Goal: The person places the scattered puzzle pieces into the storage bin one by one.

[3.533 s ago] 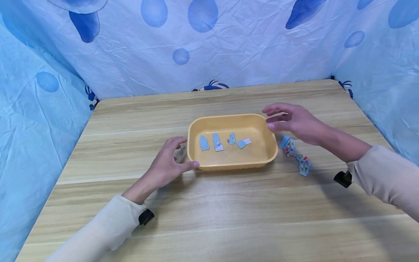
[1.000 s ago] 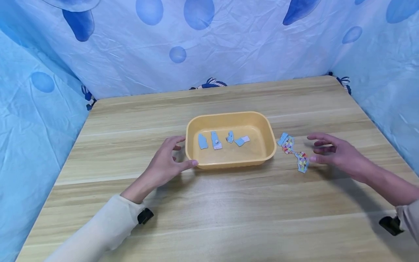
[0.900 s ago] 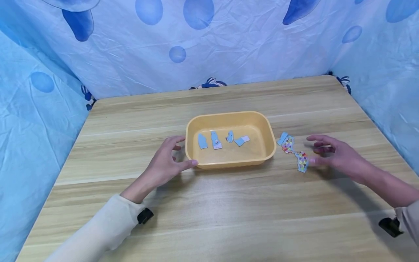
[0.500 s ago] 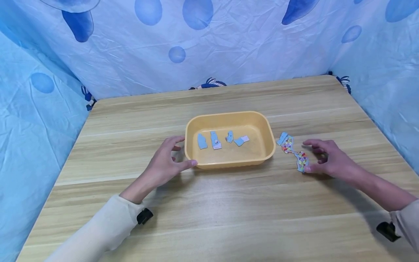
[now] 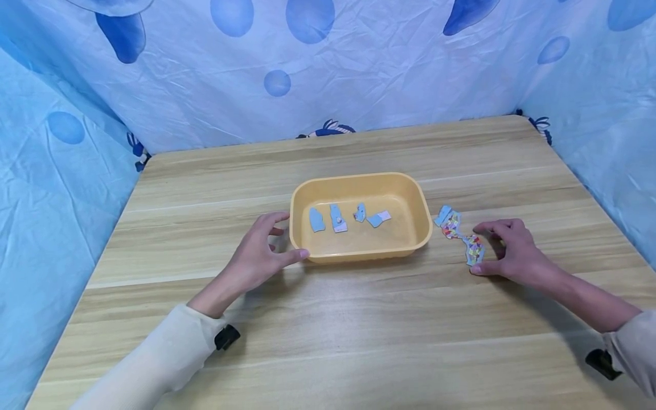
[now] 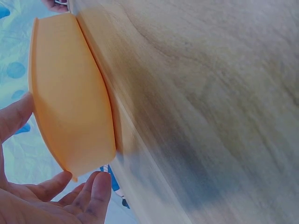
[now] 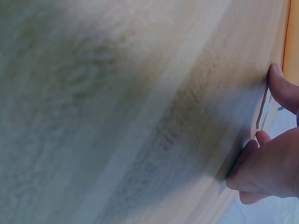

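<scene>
My left hand (image 5: pixel 256 250) rests at the left end of a yellow-orange plastic tray (image 5: pixel 353 255). Its thumb touches the near corner and its fingertips the far one; the left wrist view shows thumb and forefinger on the rim. Inside lie several small blue cardboard puzzle pieces (image 5: pixel 336 218), apart from one another. Right of the tray, colourful puzzle pieces (image 5: pixel 451 222) lie flat on the table. My right hand (image 5: pixel 515 253) pinches the lowest colourful piece (image 5: pixel 474 250), thumb at its near edge and forefinger at its far edge. In the right wrist view that piece is a thin edge between the fingertips.
A wood-grain table (image 5: pixel 359 336) carries everything. Behind and at both sides hangs a blue curtain (image 5: pixel 389 74) with bubble patterns, meeting the table's far edge. Beige sleeves with black wrist devices (image 5: pixel 227 337) cover both forearms.
My right hand has come from above the tray's right rim, out to the right, then down onto the lowest colourful piece. My left hand stays at the tray's end.
</scene>
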The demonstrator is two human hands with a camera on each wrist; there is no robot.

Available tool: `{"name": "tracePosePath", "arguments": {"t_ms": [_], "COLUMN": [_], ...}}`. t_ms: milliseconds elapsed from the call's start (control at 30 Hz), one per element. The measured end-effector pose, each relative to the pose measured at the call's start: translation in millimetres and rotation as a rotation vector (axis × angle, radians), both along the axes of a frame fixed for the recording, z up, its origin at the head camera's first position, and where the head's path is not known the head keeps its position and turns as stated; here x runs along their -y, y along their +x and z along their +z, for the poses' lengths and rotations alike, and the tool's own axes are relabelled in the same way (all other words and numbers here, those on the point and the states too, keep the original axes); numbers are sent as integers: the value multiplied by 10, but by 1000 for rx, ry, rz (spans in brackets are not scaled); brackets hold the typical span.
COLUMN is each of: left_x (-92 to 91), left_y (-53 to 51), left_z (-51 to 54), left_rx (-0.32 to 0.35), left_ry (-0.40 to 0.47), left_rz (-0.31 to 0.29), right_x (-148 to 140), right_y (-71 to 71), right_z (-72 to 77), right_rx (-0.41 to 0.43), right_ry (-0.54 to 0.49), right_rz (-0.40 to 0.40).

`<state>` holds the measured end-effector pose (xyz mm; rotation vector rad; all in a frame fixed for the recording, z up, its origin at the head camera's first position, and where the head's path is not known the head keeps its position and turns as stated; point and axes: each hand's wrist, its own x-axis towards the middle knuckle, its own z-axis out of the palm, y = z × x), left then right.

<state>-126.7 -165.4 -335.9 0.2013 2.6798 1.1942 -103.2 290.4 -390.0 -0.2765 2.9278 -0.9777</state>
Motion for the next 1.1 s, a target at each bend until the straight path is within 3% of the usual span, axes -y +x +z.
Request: {"name": "tracePosePath", "arguments": {"t_ms": [433, 800, 933, 1100], "left_x": [3, 5, 4, 1], "left_y": [4, 5, 6, 4], "left_z": [2, -10, -11, -11], "left_rx": [6, -15, -17, -11], "left_ry": [11, 18, 20, 22], "left_rz": [1, -8, -8, -6], "right_x": [25, 53, 38, 4], "right_y": [-1, 50, 43, 23], "right_z": [7, -1, 32, 102], "right_rx": [25, -35, -22, 57], "right_ry": [7, -36, -52, -43], "right_rz": [-33, 13, 21, 2]}}
